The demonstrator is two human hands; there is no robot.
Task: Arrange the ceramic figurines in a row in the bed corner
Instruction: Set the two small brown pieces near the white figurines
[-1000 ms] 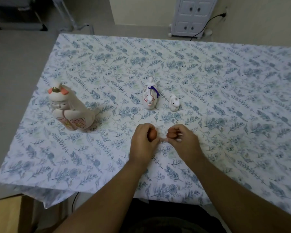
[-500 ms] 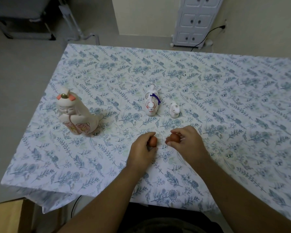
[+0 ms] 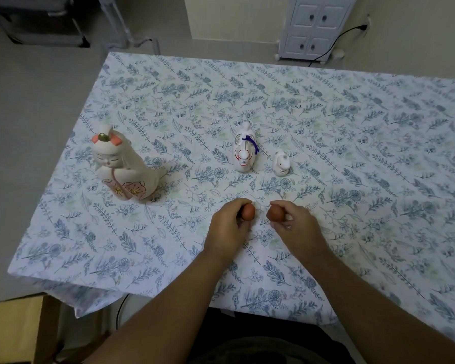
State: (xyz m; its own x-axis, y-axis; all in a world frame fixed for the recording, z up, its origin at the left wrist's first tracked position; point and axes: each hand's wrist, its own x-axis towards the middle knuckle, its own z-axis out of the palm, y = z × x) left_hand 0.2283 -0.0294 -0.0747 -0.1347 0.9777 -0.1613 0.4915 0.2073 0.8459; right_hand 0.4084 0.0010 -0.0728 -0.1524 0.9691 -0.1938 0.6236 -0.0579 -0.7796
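Note:
A tall white doll figurine with orange hair bows stands near the bed's left edge. A white fox figurine with a purple cord sits mid-bed, and a small white rabbit figurine is just right of it. My left hand grips a small brown round figurine. My right hand grips a second brown round figurine. Both hands rest low on the floral sheet, a short gap between the two brown pieces.
The bed's near left corner drops to a grey floor. A white cabinet with a black cable stands beyond the far edge. A dark frame sits on the floor at top left.
My hands have drawn slightly apart, so the two brown figurines now show with a gap between them. The view has tilted, shifting everything lower in frame.

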